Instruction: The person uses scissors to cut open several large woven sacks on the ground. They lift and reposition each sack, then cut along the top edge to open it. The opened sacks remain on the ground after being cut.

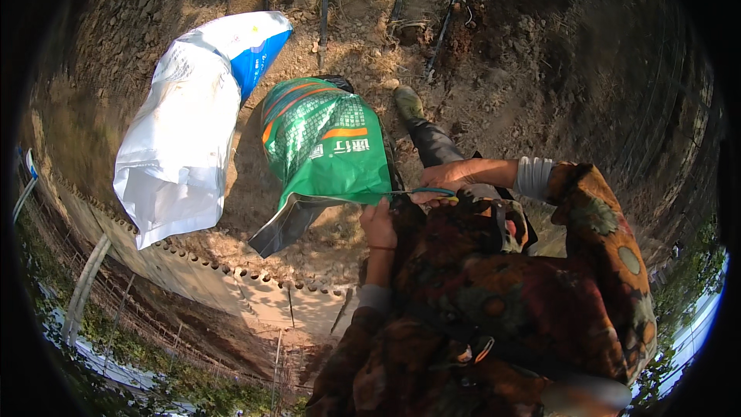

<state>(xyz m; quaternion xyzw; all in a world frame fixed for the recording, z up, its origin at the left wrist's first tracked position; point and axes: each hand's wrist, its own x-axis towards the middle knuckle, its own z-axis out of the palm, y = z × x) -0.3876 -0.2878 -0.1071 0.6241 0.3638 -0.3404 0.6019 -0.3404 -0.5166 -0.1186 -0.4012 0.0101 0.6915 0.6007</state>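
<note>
A green printed sack point(341, 156) lies in front of me, its near end gaping and showing a dark inner side. My left hand point(379, 226) pinches the sack's edge near its right corner. In my right hand point(443, 181) is a pair of scissors point(435, 191) with teal and yellow handles. Their blades reach the sack's edge just above my left fingers; whether the blades are parted is too small to tell. To the left of the green sack stands a white sack point(179, 127) with a blue panel, its near end open.
Dry, clumpy soil point(347, 29) surrounds the sacks. Dark drip lines point(325, 6) run along the ground at the far side. My boot point(408, 102) stands right of the green sack. A low pale wall point(231, 295) with a row of holes and pale posts point(84, 289) is at lower left.
</note>
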